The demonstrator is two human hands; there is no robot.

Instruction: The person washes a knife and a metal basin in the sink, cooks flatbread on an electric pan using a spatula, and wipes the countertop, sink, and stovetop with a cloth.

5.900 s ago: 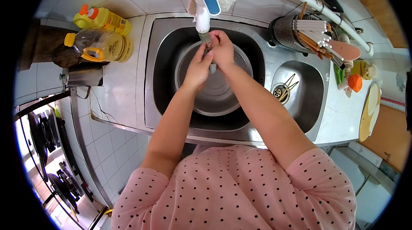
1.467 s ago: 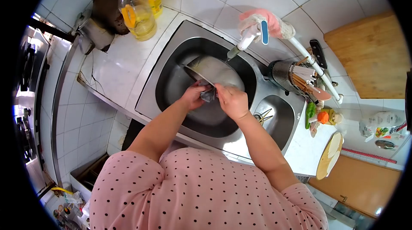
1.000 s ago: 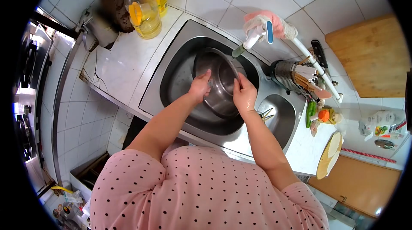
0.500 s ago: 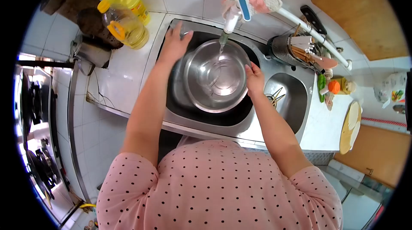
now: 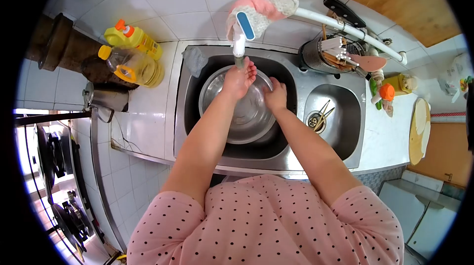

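A round metal basin [image 5: 247,126] sits in the large sink bowl [image 5: 237,152], beneath the white faucet [image 5: 239,47] with a blue-topped lever. My left hand [image 5: 239,81] is right under the faucet's tip, palm turned up, fingers partly curled and nothing seen in it. Over the basin's right side is my right hand [image 5: 275,94], its fingers apart and near the rim; nothing shows in it. A grey cloth [image 5: 195,61] lies on the sink's back left corner.
An oil bottle [image 5: 136,67] and a yellow pump bottle [image 5: 133,40] stand on the left counter. A metal utensil holder [image 5: 313,56] is behind the small sink bowl [image 5: 343,131]. Right of it are an orange-capped bottle [image 5: 386,91] and a wooden board [image 5: 417,134].
The grey cloth has gone from my hands to the sink's corner. My left hand has moved from that corner to under the faucet. My right hand has left the basin's outer rim.
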